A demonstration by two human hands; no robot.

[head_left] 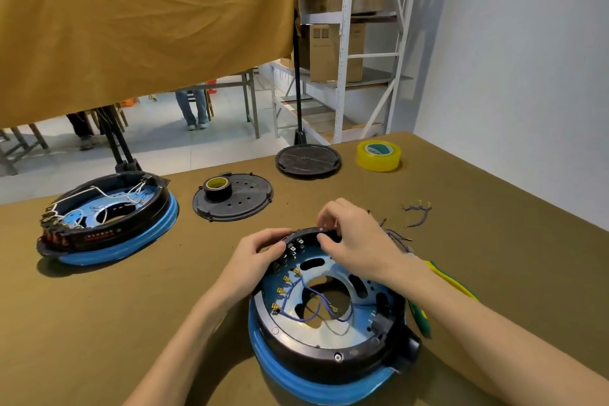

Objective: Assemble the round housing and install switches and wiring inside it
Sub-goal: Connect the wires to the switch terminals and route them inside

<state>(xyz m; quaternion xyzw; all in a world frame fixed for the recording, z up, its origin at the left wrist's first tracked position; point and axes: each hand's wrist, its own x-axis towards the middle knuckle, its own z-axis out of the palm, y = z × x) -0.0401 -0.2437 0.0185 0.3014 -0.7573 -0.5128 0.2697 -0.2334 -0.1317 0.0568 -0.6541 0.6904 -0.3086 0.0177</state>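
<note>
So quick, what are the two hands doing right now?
Left hand: fingers curled, gripping the housing rim by the switches.
Right hand: fingers curled over the far rim, pinching something there; what exactly cannot be told.

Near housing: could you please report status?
Both hands gripping near housing's far rim. Blue wires loose inside. Nothing obstructing.

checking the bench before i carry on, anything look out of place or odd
Little stands out. A black tape roll sits on a loose black cover plate, and spare blue wires lie loose right of the housing.
</note>
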